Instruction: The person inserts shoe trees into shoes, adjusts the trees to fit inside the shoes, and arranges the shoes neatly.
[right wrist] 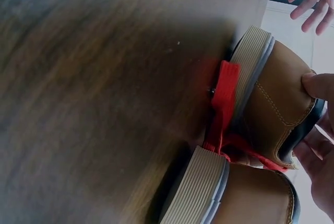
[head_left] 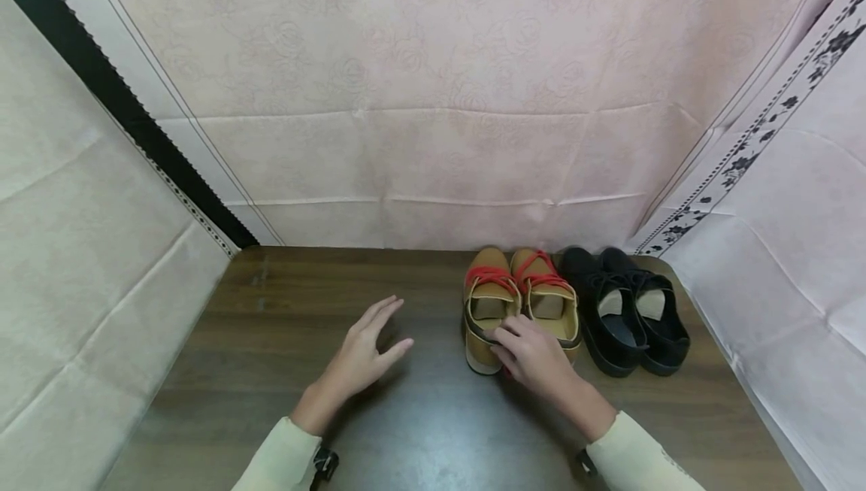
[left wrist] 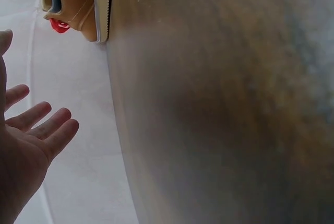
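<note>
A pair of tan shoes with red laces stands toward the table's back right, toes to the wall. My right hand point(head_left: 537, 356) is at the heel of the left tan shoe point(head_left: 489, 259), and in the right wrist view the thumb point(right wrist: 318, 85) presses the outside of its heel point(right wrist: 282, 88) while fingers reach over the collar, pinching it. The right tan shoe point(head_left: 526, 259) stands beside it. Between the two heels a red lace point(right wrist: 225, 98) hangs down to the table. My left hand point(head_left: 361, 359) hovers left of the shoes, fingers spread, holding nothing.
A pair of black shoes point(head_left: 612, 348) stands just right of the tan pair, near the table's right edge. The brown wooden table point(head_left: 271, 371) is bordered by pale patterned cloth point(head_left: 433, 153) at the back and both sides.
</note>
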`<state>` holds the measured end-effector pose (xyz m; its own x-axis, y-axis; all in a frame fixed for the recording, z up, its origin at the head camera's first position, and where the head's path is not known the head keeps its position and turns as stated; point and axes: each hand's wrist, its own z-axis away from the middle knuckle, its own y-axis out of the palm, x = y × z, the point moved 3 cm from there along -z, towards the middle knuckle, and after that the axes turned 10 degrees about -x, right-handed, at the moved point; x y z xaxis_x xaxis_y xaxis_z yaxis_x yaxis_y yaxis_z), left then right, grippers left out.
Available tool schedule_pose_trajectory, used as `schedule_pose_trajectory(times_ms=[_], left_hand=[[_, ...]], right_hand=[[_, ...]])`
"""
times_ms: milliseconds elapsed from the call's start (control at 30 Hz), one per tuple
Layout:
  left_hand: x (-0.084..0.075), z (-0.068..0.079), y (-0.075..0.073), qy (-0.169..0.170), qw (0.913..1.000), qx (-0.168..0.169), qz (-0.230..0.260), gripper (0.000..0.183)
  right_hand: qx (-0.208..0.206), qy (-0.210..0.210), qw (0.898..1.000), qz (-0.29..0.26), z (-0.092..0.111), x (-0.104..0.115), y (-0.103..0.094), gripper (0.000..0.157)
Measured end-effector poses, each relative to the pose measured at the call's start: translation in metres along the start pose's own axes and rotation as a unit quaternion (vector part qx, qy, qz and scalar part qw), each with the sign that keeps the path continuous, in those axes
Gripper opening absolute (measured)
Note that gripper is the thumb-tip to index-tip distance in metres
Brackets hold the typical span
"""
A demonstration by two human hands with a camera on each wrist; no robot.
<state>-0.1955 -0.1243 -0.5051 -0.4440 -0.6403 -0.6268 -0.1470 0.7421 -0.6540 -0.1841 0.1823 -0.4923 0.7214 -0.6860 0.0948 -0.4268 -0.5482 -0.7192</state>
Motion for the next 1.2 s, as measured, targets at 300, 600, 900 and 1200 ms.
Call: schedule_pose_trajectory(times_ms=[300,600,900,1200], left_hand=[[-0.003,-0.002,0.0,0.008,0.9999,0.001,-0.007,0.07],[-0.001,0.001,-0.007,0.009,0.9999,0.003,-0.013,0.07],[0.001,0.005,-0.01,0.01,0.9995,0.007,-0.03,0.07],[-0.015,0.001,-0.011,0.009,0.9991,-0.001,-0.041,0.069]], right_hand=[[0.0,0.007,1.0,0.0,0.003,-0.002,-0.002,0.019],[0.009,0.027,1.0,-0.008,0.005,-0.001,-0.004,0.02],[0.0,0.022,1.0,-0.009,0.005,0.003,-0.004,0.024],[0.006,0.022,1.0,-0.009,0.002,0.002,-0.014,0.032]])
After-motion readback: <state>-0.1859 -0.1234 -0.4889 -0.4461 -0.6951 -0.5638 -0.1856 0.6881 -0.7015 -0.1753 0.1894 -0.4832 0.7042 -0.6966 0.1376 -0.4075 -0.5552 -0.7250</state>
